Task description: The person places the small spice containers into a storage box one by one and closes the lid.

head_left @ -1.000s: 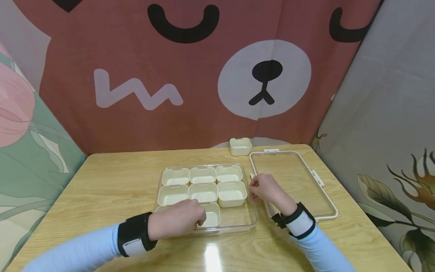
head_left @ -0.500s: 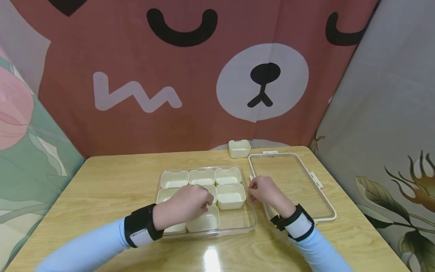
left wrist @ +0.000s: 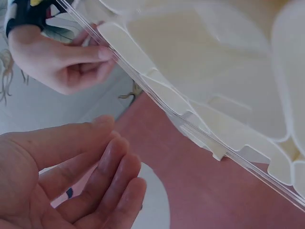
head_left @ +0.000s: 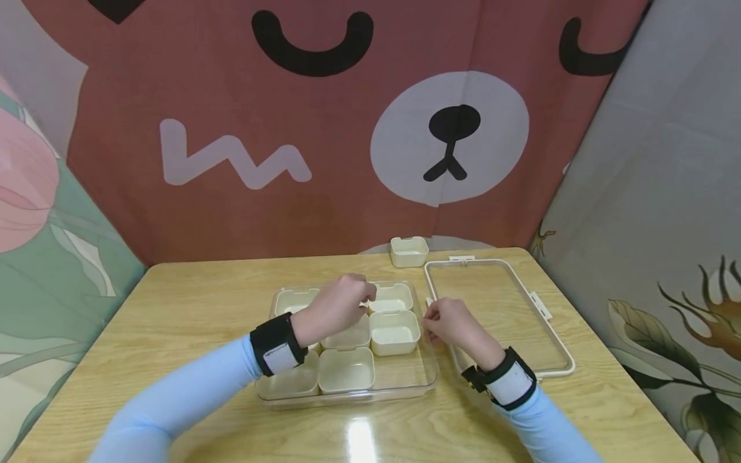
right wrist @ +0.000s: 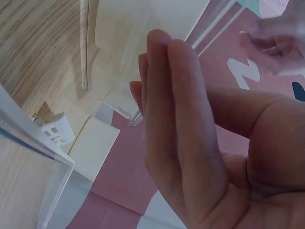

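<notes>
Several cream-coloured small plastic boxes [head_left: 395,333] sit in rows inside a clear plastic tray [head_left: 405,391] on the table. Over the back rows hovers my left hand [head_left: 334,310], which hides some of the boxes below it. Its fingers are loosely bent and hold nothing, as the left wrist view shows [left wrist: 81,176]. At the tray's right side, my right hand [head_left: 460,326] has its fingertips against the outer wall. Long, nearly straight fingers [right wrist: 190,119] show in the right wrist view, with the thumb partly hidden behind them.
One more cream box [head_left: 409,252] stands at the table's back edge. To the right of the tray lies a clear lid [head_left: 567,347] with a white rim and clips. A curtain with a bear print [head_left: 341,218] hangs behind the wooden table [head_left: 197,308].
My left hand has moved from above the front boxes toward the back row and slightly right. My right hand stays at the tray's right side. The boxes have not visibly moved.
</notes>
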The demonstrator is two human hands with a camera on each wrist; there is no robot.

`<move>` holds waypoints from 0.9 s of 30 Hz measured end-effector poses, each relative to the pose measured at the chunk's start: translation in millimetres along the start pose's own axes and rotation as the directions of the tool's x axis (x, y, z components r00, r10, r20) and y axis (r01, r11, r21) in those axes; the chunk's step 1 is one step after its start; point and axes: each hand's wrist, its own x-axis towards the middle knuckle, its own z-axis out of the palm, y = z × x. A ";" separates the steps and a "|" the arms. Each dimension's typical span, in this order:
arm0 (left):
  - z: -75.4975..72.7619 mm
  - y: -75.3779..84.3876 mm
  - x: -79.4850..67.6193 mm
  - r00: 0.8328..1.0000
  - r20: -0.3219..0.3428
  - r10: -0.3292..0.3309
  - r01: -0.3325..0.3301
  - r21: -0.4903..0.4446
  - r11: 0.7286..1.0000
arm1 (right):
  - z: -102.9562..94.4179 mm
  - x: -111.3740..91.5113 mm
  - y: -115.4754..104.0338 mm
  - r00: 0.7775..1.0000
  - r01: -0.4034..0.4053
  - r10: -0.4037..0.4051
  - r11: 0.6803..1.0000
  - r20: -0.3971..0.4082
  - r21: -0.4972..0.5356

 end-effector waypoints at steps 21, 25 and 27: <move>23.9 -30.3 75.2 0.986 -0.036 -0.165 0.164 -0.027 0.986 | 0.6 -1.9 -0.5 0.999 0.030 -0.029 1.000 -0.027 0.007; 29.7 -36.4 87.1 0.978 -0.021 -0.209 0.209 -0.016 0.978 | 0.2 -2.0 -1.5 0.999 0.036 -0.036 0.999 -0.030 0.006; 32.0 -38.0 92.3 0.974 -0.009 -0.227 0.226 -0.016 0.974 | -0.2 -2.2 -1.7 0.999 0.038 -0.037 0.999 -0.031 0.001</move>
